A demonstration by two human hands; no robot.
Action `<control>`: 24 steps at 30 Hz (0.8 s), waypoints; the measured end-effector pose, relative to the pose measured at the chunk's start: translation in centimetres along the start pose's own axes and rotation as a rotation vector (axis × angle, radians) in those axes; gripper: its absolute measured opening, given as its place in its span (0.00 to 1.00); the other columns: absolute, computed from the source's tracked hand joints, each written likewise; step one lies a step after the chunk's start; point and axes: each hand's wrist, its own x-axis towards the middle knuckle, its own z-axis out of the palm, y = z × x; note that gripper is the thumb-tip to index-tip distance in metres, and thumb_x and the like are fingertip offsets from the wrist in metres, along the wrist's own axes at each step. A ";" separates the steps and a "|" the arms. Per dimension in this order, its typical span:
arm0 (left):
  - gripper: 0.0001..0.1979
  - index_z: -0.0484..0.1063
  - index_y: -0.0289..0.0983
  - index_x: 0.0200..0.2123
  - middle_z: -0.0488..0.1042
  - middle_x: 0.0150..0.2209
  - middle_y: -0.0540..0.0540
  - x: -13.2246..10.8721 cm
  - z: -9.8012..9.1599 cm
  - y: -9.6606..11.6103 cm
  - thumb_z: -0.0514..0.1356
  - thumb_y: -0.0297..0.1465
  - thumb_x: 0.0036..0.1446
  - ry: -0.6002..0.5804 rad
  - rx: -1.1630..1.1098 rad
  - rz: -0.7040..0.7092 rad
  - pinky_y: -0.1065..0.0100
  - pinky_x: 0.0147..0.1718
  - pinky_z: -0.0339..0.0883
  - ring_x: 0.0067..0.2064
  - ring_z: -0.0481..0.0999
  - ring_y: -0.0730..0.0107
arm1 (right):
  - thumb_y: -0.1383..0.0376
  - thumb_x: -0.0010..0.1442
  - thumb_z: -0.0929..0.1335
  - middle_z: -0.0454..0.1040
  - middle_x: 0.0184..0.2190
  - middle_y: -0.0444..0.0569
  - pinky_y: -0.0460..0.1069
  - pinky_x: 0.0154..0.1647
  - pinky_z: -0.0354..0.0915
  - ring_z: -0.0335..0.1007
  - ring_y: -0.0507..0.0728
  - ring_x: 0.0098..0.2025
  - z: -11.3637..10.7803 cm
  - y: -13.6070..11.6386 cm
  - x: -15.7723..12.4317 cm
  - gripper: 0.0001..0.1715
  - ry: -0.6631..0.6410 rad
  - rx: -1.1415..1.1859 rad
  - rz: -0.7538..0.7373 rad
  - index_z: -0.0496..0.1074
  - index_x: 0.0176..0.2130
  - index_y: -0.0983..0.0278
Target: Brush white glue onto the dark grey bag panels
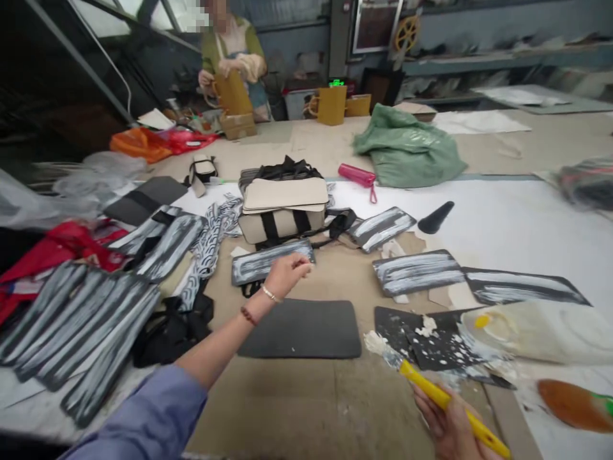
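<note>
The yellow-handled brush (431,388) is being gripped in the right hand (457,441), the fingers closed around its handle near the right corner of the bench (517,223). Its paste-loaded bristles are being held just beside the right edge of a plain black panel (299,329), which is being carried by brown cardboard (268,409) toward the bench's near edge. The left hand (287,275) is being held over the panel's far edge, in front of a white-streaked panel (251,267) — its fingers are being bent inward, but whether anything is being pinched cannot be told.

Toward the bench's left edge, a row of streaked panels (81,326) is being overlapped piece upon piece. To the brush's right, a paste-spattered black sheet (416,345) is being partly covered by a pale container (541,332). A beige bag (282,204) is being seen farther back — and beyond the far edge, a brown pitcher (234,92) is being handled by a co-worker (239,45).
</note>
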 end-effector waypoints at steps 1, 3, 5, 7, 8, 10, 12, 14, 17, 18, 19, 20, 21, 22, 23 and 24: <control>0.06 0.72 0.36 0.26 0.74 0.24 0.48 -2.5 -1.9 -2.0 0.57 0.31 0.51 0.020 0.080 0.018 0.71 0.30 0.66 0.29 0.73 0.71 | 0.53 0.46 0.73 0.75 0.35 0.52 0.54 0.39 0.72 0.73 0.61 0.36 2.1 0.1 -0.5 0.23 -0.018 -0.007 -0.016 0.70 0.36 0.67; 0.06 0.74 0.38 0.29 0.76 0.31 0.46 -7.3 -4.5 -5.4 0.57 0.32 0.52 0.050 0.167 0.069 0.67 0.37 0.67 0.35 0.74 0.67 | 0.55 0.49 0.71 0.75 0.36 0.52 0.54 0.42 0.70 0.73 0.59 0.36 6.1 0.5 -1.8 0.21 -0.075 -0.048 -0.033 0.69 0.38 0.68; 0.08 0.74 0.38 0.33 0.76 0.34 0.45 -11.2 -6.0 -7.9 0.55 0.31 0.55 -0.018 0.189 0.167 0.66 0.40 0.67 0.38 0.74 0.68 | 0.55 0.51 0.70 0.74 0.37 0.53 0.54 0.43 0.70 0.72 0.60 0.38 9.6 1.1 -3.0 0.22 -0.154 -0.108 -0.029 0.69 0.39 0.69; 0.09 0.73 0.38 0.37 0.76 0.38 0.43 -14.0 -6.5 -9.7 0.55 0.30 0.56 -0.061 0.228 0.274 0.63 0.44 0.66 0.42 0.72 0.66 | 0.54 0.51 0.69 0.74 0.37 0.53 0.54 0.41 0.71 0.72 0.60 0.38 12.7 2.0 -4.0 0.23 -0.223 -0.162 -0.026 0.69 0.39 0.69; 0.10 0.72 0.38 0.40 0.75 0.40 0.42 -14.9 -6.6 -10.3 0.55 0.30 0.55 -0.080 0.262 0.318 0.60 0.46 0.65 0.44 0.71 0.65 | 0.53 0.51 0.69 0.74 0.36 0.53 0.53 0.40 0.71 0.72 0.60 0.37 14.2 2.5 -4.5 0.24 -0.256 -0.187 -0.028 0.69 0.39 0.70; 0.13 0.70 0.39 0.44 0.72 0.45 0.41 -15.9 -6.5 -11.1 0.57 0.30 0.54 -0.136 0.346 0.379 0.55 0.48 0.63 0.50 0.67 0.60 | 0.51 0.51 0.69 0.74 0.35 0.53 0.53 0.39 0.71 0.73 0.60 0.36 17.0 3.7 -5.5 0.25 -0.313 -0.223 -0.037 0.69 0.39 0.70; 0.18 0.68 0.40 0.47 0.70 0.49 0.41 -16.3 -6.3 -11.6 0.59 0.30 0.52 -0.192 0.416 0.406 0.51 0.49 0.61 0.53 0.64 0.56 | 0.49 0.50 0.68 0.74 0.33 0.53 0.53 0.38 0.72 0.73 0.60 0.35 19.6 5.0 -6.4 0.27 -0.359 -0.242 -0.041 0.69 0.38 0.69; 0.20 0.67 0.41 0.48 0.69 0.50 0.41 -16.3 -6.2 -11.9 0.60 0.29 0.50 -0.214 0.450 0.406 0.49 0.49 0.61 0.54 0.63 0.55 | 0.48 0.48 0.68 0.74 0.31 0.51 0.53 0.36 0.72 0.73 0.59 0.33 21.7 6.3 -7.1 0.27 -0.376 -0.262 -0.052 0.70 0.36 0.68; 0.19 0.68 0.40 0.47 0.70 0.49 0.42 -16.2 -6.0 -12.3 0.61 0.26 0.50 -0.198 0.452 0.397 0.50 0.49 0.61 0.53 0.64 0.56 | 0.46 0.47 0.68 0.74 0.29 0.51 0.53 0.34 0.72 0.73 0.59 0.31 22.9 7.3 -7.0 0.28 -0.343 -0.331 -0.094 0.69 0.35 0.68; 0.19 0.68 0.40 0.47 0.70 0.49 0.42 -16.2 -6.0 -12.4 0.61 0.26 0.50 -0.193 0.448 0.400 0.51 0.49 0.61 0.53 0.64 0.57 | 0.46 0.47 0.68 0.74 0.29 0.51 0.53 0.34 0.71 0.73 0.59 0.31 22.7 7.3 -6.7 0.28 -0.315 -0.364 -0.120 0.69 0.35 0.68; 0.19 0.68 0.40 0.47 0.71 0.48 0.42 -16.1 -6.0 -12.5 0.61 0.26 0.50 -0.187 0.442 0.405 0.51 0.49 0.61 0.53 0.65 0.57 | 0.46 0.48 0.67 0.74 0.29 0.51 0.53 0.35 0.71 0.73 0.59 0.31 22.1 7.0 -6.2 0.28 -0.283 -0.400 -0.148 0.69 0.35 0.68; 0.18 0.68 0.40 0.47 0.71 0.48 0.42 -16.1 -5.9 -12.6 0.61 0.26 0.50 -0.180 0.436 0.410 0.51 0.49 0.61 0.52 0.65 0.57 | 0.46 0.48 0.67 0.74 0.29 0.51 0.53 0.36 0.71 0.73 0.60 0.32 21.3 6.6 -5.7 0.28 -0.247 -0.439 -0.174 0.69 0.36 0.68; 0.18 0.68 0.40 0.47 0.71 0.48 0.42 -16.1 -5.9 -12.7 0.60 0.26 0.50 -0.171 0.430 0.417 0.51 0.48 0.61 0.52 0.65 0.57 | 0.46 0.48 0.67 0.74 0.29 0.52 0.54 0.36 0.70 0.73 0.60 0.32 20.2 6.0 -5.0 0.29 -0.208 -0.476 -0.200 0.69 0.36 0.68; 0.18 0.68 0.40 0.47 0.71 0.48 0.42 -16.1 -5.9 -12.8 0.60 0.27 0.51 -0.162 0.424 0.423 0.51 0.49 0.61 0.52 0.65 0.57 | 0.45 0.48 0.67 0.75 0.29 0.52 0.54 0.37 0.70 0.73 0.60 0.32 19.1 5.3 -4.3 0.29 -0.167 -0.511 -0.221 0.69 0.37 0.69; 0.17 0.68 0.41 0.47 0.71 0.48 0.42 -16.1 -5.8 -12.9 0.59 0.27 0.52 -0.152 0.418 0.428 0.51 0.49 0.61 0.52 0.65 0.57 | 0.45 0.48 0.66 0.75 0.28 0.52 0.54 0.37 0.70 0.73 0.60 0.32 17.9 4.6 -3.5 0.30 -0.126 -0.549 -0.236 0.69 0.37 0.69; 0.17 0.68 0.41 0.47 0.71 0.48 0.42 -16.1 -5.8 -13.0 0.58 0.27 0.53 -0.147 0.416 0.431 0.51 0.49 0.61 0.52 0.65 0.57 | 0.44 0.48 0.66 0.75 0.28 0.52 0.55 0.37 0.69 0.73 0.61 0.31 16.8 3.9 -2.8 0.31 -0.084 -0.586 -0.248 0.69 0.37 0.69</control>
